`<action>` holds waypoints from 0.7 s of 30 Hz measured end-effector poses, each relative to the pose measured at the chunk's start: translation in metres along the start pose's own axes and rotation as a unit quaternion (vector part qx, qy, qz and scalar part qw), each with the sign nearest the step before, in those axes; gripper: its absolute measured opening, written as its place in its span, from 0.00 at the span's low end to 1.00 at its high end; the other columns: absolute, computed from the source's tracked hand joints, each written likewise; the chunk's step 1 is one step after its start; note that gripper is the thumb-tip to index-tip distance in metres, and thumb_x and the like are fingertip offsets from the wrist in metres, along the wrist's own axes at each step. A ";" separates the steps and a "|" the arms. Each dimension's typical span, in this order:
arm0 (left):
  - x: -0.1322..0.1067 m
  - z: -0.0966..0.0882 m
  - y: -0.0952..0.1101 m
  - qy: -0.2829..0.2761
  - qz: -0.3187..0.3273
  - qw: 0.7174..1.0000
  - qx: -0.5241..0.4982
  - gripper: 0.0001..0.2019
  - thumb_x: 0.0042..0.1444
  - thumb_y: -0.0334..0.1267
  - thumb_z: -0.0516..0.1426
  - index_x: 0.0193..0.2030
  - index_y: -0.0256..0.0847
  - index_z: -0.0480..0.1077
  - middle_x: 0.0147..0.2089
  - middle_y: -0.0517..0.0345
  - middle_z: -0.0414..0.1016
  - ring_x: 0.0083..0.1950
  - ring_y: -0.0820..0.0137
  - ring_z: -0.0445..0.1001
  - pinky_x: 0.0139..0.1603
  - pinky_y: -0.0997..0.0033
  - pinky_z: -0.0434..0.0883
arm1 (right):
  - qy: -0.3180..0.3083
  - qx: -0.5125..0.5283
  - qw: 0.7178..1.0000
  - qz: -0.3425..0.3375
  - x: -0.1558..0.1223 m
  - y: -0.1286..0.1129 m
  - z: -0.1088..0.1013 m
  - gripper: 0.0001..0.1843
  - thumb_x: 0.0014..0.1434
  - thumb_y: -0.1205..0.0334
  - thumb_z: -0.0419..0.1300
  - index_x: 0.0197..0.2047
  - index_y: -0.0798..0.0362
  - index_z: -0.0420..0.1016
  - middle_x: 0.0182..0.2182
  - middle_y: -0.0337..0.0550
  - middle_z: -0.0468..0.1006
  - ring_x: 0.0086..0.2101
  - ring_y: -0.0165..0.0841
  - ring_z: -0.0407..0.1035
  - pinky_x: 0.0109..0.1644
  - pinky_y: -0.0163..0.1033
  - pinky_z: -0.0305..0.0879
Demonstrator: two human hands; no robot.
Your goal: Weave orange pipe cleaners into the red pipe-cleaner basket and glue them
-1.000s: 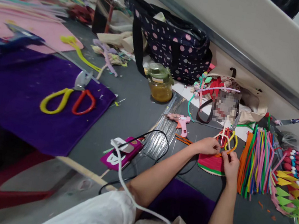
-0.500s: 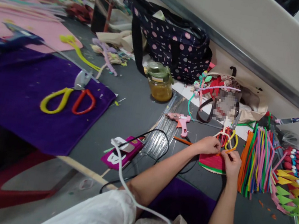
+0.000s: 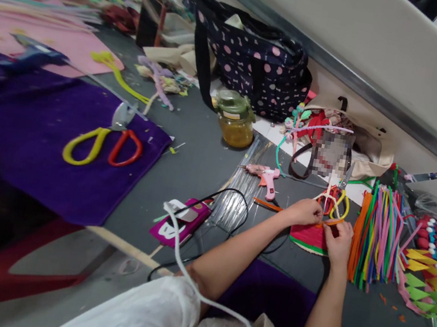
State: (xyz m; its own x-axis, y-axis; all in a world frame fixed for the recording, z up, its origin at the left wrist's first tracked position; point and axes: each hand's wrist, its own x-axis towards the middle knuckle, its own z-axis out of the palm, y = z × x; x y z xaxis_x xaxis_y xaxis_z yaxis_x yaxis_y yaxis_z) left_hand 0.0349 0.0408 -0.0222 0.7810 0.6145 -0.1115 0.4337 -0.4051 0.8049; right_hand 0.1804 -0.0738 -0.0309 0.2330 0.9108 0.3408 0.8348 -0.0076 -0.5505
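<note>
My left hand (image 3: 307, 213) is closed in a pinch at one end of a short orange pipe cleaner (image 3: 332, 222). On its other side my right hand (image 3: 338, 240) pinches the same strip between thumb and fingers. Both hands are over a red, watermelon-like piece (image 3: 309, 240) with a green and white rim, lying on the table. Just beyond the hands are scissors (image 3: 345, 205) with red and yellow handles, partly hidden by a pale strip. A bundle of coloured pipe cleaners (image 3: 378, 238) lies right of my right hand.
A pink glue gun (image 3: 267, 181), clear sticks (image 3: 231, 204) and a jar (image 3: 236, 125) stand or lie left of my hands. Farther left are large scissors (image 3: 119, 120) on purple cloth (image 3: 37, 157). A dotted bag (image 3: 255, 59) stands behind. A cable (image 3: 178, 245) crosses a purple phone-like item.
My hands stay at nearly the same spot above the red piece. The orange pipe cleaner between them lies slightly straighter, and the view has shifted a little.
</note>
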 end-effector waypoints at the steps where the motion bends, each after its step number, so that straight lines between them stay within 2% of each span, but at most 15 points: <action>1: -0.001 -0.001 0.001 -0.002 0.000 1.000 0.006 0.06 0.47 0.33 0.57 0.29 0.38 0.76 0.27 0.59 0.76 0.29 0.73 0.69 0.30 0.76 0.59 | -0.002 -0.002 1.000 -0.002 0.000 0.001 0.000 0.10 0.59 0.55 0.57 0.33 0.48 0.76 0.31 0.41 0.78 0.39 0.38 0.68 0.58 0.50 0.51; 8: -0.011 -0.007 0.011 0.002 -0.021 0.994 0.110 0.07 0.49 0.33 0.56 0.32 0.41 0.76 0.35 0.51 0.78 0.37 0.65 0.73 0.35 0.73 0.63 | -0.002 0.015 1.000 0.014 0.000 0.007 0.000 0.08 0.58 0.57 0.57 0.32 0.50 0.75 0.31 0.41 0.78 0.37 0.38 0.69 0.56 0.49 0.54; 15: -0.013 -0.005 0.013 -0.009 -0.005 0.990 0.141 0.07 0.51 0.34 0.54 0.32 0.40 0.75 0.36 0.49 0.78 0.39 0.61 0.75 0.36 0.70 0.65 | -0.025 0.019 0.999 0.002 -0.001 0.008 -0.001 0.08 0.58 0.56 0.57 0.32 0.49 0.75 0.33 0.40 0.77 0.39 0.38 0.68 0.59 0.51 0.50; 21: -0.015 -0.009 0.019 -0.035 -0.023 0.985 0.168 0.08 0.52 0.34 0.54 0.34 0.40 0.75 0.39 0.48 0.79 0.42 0.59 0.76 0.38 0.69 0.67 | -0.035 0.010 0.999 0.002 -0.001 0.009 -0.001 0.09 0.58 0.56 0.57 0.32 0.49 0.76 0.31 0.40 0.77 0.39 0.37 0.68 0.59 0.52 0.50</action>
State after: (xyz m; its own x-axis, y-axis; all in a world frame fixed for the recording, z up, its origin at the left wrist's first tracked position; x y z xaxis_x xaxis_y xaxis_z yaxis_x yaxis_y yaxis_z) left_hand 0.0274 0.0301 0.0005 0.7807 0.5945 -0.1927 0.5846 -0.5857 0.5614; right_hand 0.1885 -0.0753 -0.0358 0.1993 0.9376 0.2849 0.8236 -0.0027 -0.5672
